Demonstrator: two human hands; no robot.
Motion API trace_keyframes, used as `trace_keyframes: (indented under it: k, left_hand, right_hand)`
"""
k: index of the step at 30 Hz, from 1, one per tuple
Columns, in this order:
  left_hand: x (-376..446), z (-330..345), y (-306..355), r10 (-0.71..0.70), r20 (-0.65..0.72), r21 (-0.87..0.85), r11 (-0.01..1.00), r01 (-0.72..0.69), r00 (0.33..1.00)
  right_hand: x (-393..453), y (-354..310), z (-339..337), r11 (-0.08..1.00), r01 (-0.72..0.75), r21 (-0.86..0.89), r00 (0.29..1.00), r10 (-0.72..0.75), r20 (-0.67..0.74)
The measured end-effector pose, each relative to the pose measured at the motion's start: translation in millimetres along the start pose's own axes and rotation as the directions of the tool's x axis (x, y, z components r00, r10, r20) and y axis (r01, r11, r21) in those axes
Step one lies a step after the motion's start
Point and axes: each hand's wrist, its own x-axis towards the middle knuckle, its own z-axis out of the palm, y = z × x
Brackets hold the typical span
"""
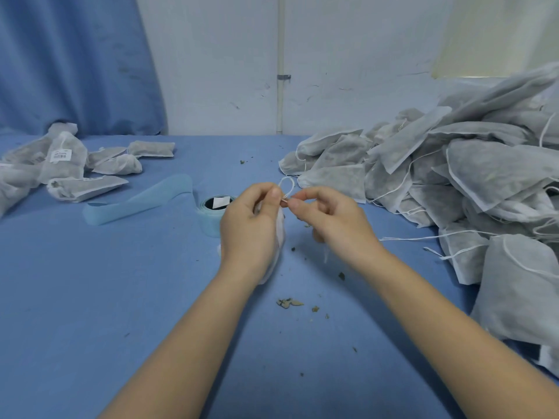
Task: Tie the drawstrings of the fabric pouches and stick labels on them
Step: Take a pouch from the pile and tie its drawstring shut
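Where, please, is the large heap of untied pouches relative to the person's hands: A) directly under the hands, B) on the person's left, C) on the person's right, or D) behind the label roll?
C: the big heap of untied pouches fills the right side of the table, beyond the right hand, loose drawstrings trailing.

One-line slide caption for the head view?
Both hands pinch a white drawstring loop above a white fabric pouch.
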Motion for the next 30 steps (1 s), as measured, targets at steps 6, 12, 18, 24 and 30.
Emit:
trace_keyframes:
  k: [6, 12, 18, 24, 30]
  left_hand:
    - [4, -10, 4, 0.022, 0.261, 0.033, 0.999, -0.031, 0.965]
    - [5, -18, 7, 0.206, 0.399, 0.409, 0.832, -0.374, 0.894]
    - [6, -13, 0, 0.349, 0.335, 0.635, 0.603, -0.483, 0.875]
    - [-1, 0, -3, 0.266, 0.232, 0.578, 0.736, -0.352, 0.936]
    - [-8, 5, -7, 0.083, 0.248, 0.330, 0.930, -0.164, 0.965]
  right_hand:
    - [3, -2, -16, 0.999, -0.001, 0.039, 0.993, -0.003, 0.117]
    - [3, -2, -23, 0.999, -0.028, -0.021, 0.988, 0.031, 0.152]
    - [-5, -7, -18, 0.991, -0.096, 0.097, 0.989, 0.084, 0.123]
    - [-7, -9, -6, 0.959, -0.131, 0.250, 0.989, 0.142, -0.029]
    - [-4, -16, -10, 0.537, -0.464, 0.704, 0.883, 0.348, 0.316]
